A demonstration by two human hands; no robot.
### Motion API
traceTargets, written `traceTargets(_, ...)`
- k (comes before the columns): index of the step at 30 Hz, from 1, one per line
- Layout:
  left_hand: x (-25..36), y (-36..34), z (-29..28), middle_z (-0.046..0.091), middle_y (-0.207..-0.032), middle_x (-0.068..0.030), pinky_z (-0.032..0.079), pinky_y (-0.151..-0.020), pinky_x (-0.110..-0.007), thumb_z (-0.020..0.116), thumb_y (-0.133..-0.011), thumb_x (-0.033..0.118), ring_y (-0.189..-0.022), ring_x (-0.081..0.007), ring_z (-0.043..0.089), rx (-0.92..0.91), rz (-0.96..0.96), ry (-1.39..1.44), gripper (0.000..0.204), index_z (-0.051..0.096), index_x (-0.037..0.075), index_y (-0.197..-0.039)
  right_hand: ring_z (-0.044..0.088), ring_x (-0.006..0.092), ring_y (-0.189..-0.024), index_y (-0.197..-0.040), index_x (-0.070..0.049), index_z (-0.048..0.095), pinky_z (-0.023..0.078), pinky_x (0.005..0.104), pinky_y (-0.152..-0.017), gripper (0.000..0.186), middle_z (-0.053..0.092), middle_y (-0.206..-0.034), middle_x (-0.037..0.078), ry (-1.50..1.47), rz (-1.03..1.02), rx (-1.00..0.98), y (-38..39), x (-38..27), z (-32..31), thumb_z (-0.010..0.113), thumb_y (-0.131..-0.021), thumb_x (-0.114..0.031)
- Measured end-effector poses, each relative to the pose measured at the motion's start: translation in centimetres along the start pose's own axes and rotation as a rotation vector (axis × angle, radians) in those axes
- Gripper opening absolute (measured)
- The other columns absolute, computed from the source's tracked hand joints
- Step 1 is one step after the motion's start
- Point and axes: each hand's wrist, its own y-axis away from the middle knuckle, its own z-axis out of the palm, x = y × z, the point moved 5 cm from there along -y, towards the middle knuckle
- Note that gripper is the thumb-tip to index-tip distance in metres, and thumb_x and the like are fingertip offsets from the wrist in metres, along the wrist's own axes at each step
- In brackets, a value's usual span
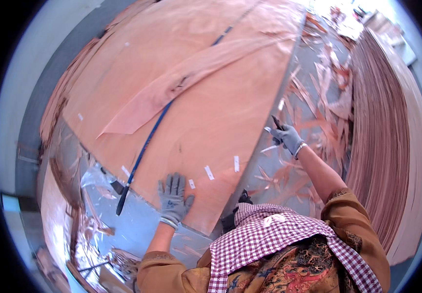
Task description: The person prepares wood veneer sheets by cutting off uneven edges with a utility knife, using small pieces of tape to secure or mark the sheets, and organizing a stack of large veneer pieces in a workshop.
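My left hand [174,201], in a grey glove, lies flat with fingers stretched out on the near edge of a large pinkish wood veneer sheet [230,117]. White tape pieces [209,172] are stuck to the sheet just right of that hand. Past the sheet's right edge, my gloved right hand [288,138] is closed around a small black-handled tool [277,122], perhaps a knife. A pale tip shows beside its fingers; whether it is a blade or tape I cannot tell. A long veneer strip [172,85] lies loose across the sheet.
A long blue rod [148,139] with a black end lies over the sheet, partly under the strip. Torn veneer scraps [325,112] litter the floor on the right, beside a tall veneer stack [379,132]. Clear plastic [95,177] and more scraps lie at the lower left.
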Motion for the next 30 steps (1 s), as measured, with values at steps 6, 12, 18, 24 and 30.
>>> traceTargets(6,-0.8,1.0,-0.7,0.029,-0.147,-0.01,0.006,-0.11,-0.058,0.047,-0.084,0.05,-0.137,-0.0298,0.024,0.002,-0.077,0.085,0.069,0.036,0.012,-0.139,0.049,0.0069,-0.051,-0.081,-0.008,0.057,0.033,0.0228,-0.041,0.028,0.055,-0.065,-0.001,0.102,0.088,-0.027,-0.9,-0.7,2.4,0.073,-0.078,-0.032)
traceTargets(12,0.1,-2.5,-3.7,0.046,-0.135,-0.014,0.02,-0.109,-0.053,0.053,-0.084,0.04,-0.128,-0.0312,0.039,0.004,-0.102,0.275,0.053,0.051,0.009,-0.128,0.044,0.0057,-0.06,-0.09,-0.003,0.06,0.038,0.0223,-0.053,0.021,0.048,-0.068,-0.004,0.266,-0.211,-0.069,-6.1,-4.8,-3.8,0.066,-0.082,-0.022)
traceTargets(18,-2.7,-5.0,-5.9,0.062,-0.102,-0.0192,0.046,-0.083,-0.041,0.056,-0.085,0.012,-0.096,-0.0312,0.058,0.322,-0.504,0.472,0.028,0.059,-0.002,-0.11,0.051,0.0336,-0.106,-0.093,-0.007,0.059,0.05,0.0393,-0.077,0.022,0.051,-0.116,0.016,1.059,-1.128,-0.115,-14.8,-17.9,8.6,0.064,-0.073,-0.014)
traceTargets(24,-1.0,-8.5,-6.9,0.064,-0.08,-0.0131,0.049,-0.062,-0.029,0.053,-0.09,0.016,-0.068,-0.0178,0.061,0.133,-0.977,0.773,0.027,0.06,-0.003,-0.108,0.051,0.0299,-0.107,-0.1,-0.007,0.058,0.054,0.037,-0.075,0.026,0.046,-0.122,0.014,1.42,-1.263,-0.235,-22.2,-20.9,16.7,0.061,-0.075,-0.007)
traceTargets(30,-1.5,-6.9,-5.6,0.064,-0.083,-0.009,0.05,-0.061,-0.024,0.054,-0.091,0.019,-0.069,-0.0114,0.061,0.435,-1.207,1.17,0.027,0.061,-0.001,-0.109,0.062,0.0291,-0.059,-0.075,-0.005,0.055,0.049,0.0411,-0.048,0.007,0.058,-0.078,0.014,1.215,-1.402,-0.214,-25.3,-19.4,16.5,0.053,-0.079,-0.01)
